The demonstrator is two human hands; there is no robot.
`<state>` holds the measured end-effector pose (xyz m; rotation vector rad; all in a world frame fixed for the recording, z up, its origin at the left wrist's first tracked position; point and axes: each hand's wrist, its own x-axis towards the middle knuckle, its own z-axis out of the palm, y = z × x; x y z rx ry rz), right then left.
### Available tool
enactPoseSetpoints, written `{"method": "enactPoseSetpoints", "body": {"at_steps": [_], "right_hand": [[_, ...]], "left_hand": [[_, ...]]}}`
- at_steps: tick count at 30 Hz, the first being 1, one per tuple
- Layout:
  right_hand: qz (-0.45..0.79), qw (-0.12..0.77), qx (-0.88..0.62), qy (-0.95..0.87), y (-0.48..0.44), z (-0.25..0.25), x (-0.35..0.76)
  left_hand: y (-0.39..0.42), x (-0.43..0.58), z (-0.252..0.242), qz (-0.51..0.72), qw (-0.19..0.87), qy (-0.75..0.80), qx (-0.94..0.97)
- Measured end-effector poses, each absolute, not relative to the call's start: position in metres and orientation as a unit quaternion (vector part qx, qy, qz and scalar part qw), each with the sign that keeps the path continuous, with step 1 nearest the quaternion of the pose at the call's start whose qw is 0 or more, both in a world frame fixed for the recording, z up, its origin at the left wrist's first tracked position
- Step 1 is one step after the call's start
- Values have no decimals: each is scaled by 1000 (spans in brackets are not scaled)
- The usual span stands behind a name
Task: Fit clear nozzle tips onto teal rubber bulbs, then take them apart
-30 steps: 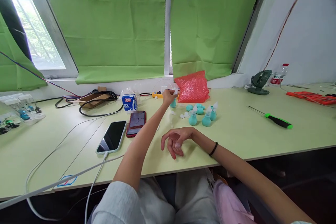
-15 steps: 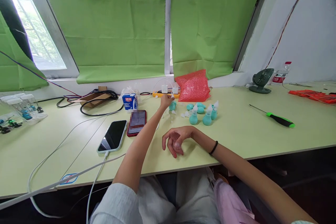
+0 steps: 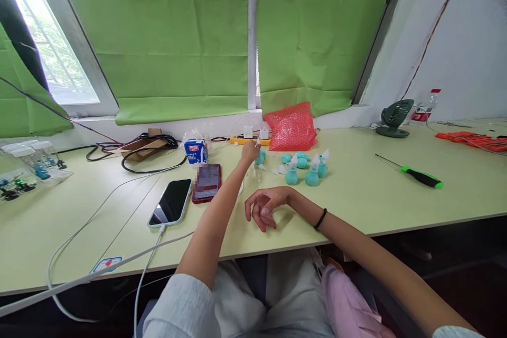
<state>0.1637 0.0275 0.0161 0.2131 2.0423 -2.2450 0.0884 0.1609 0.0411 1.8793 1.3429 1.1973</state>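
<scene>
The step in hand looks to be the handling of one teal bulb (image 3: 261, 158) with a pale tip, which sits toward the far side of the table (image 3: 344, 206), just in front of a yellow power strip (image 3: 236, 141). The left hand (image 3: 250, 152) reaches out to it from the near left; its fingers are at the bulb, but they are partly hidden, so I cannot tell whether they grip it or only touch it. The right hand (image 3: 264, 206) holds nothing: it hangs loosely curled, palm partly showing, nearer the table's near edge. To the right of the bulb stand three tipped bulbs (image 3: 311, 177), with loose teal pieces (image 3: 301, 162) behind them and small white pieces (image 3: 282, 169) lying between. As I judge it, the next move calls for light, exact fingertip control at the bulb, since it is small and has close neighbours.
</scene>
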Motion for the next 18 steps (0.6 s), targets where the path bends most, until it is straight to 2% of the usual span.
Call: {"method": "enactPoseSetpoints", "body": {"at_steps": [4, 7, 9, 13, 18], "right_hand": [[-738, 63, 69, 668, 29, 15, 165], [-735, 74, 70, 670, 28, 16, 165], [-735, 75, 66, 671, 27, 17, 165], [-737, 74, 54, 670, 28, 16, 165], [-731, 115, 80, 668, 29, 15, 166]], "left_hand": [[147, 95, 36, 440, 176, 530, 703], [137, 103, 37, 465, 1, 475, 747], [133, 110, 38, 430, -72, 392, 810], [133, 131, 32, 278, -45, 339, 898], [149, 151, 16, 235, -6, 363, 902]]}}
